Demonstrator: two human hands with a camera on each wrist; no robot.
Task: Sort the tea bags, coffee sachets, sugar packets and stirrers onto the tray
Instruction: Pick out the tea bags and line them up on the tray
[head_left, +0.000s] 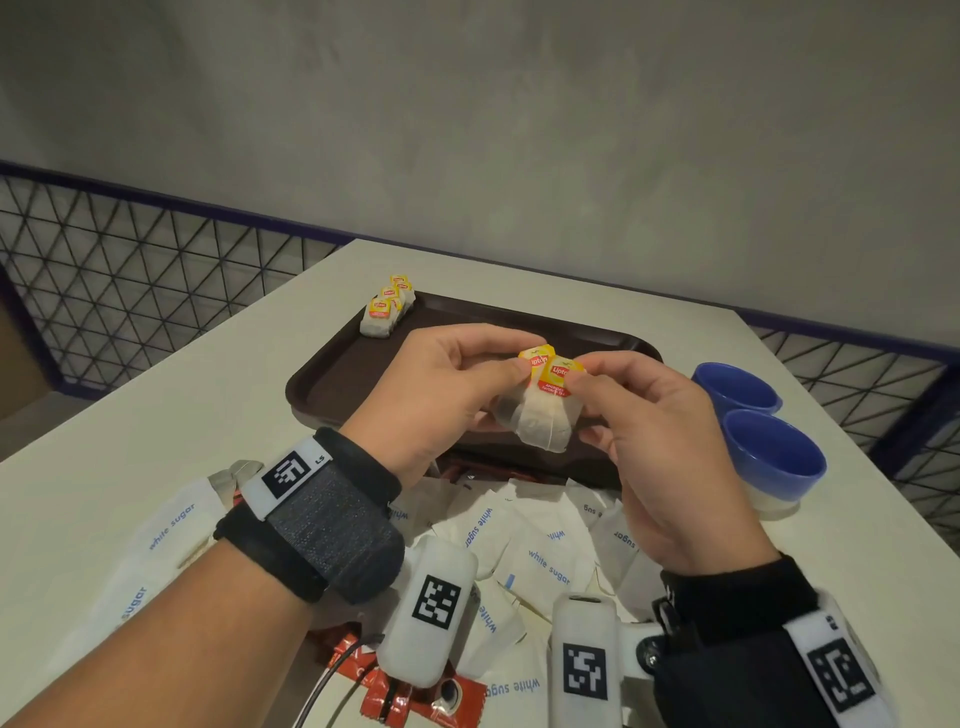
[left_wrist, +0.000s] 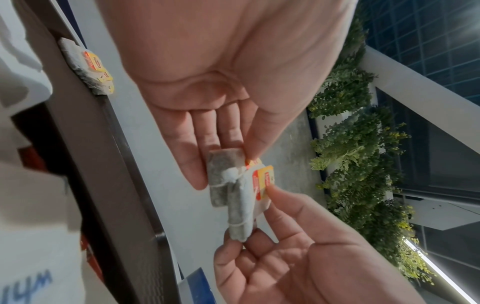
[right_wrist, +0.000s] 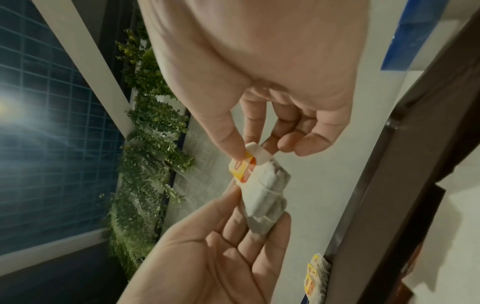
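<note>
Above the dark brown plastic tray, the left hand and right hand together pinch two yellow-tagged paper tea bags between thumbs and fingertips, clear of the white worktop.

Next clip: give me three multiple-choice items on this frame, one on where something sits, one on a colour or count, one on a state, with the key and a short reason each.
1. Where does the tea bag pile lie?
A. tray's far left corner
B. inside a cup
C. among the sugar packets

2. What colour are the two cups?
A. red
B. blue
C. green

3. What is the state of the tea bags in hand?
A. lying flat on the tray
B. dropped on the table
C. pinched between both hands above the tray

Key: 1 A, the pile sits at that corner; 2 B, both rims are blue; 3 C, the left hand and right hand each pinch them.
</note>
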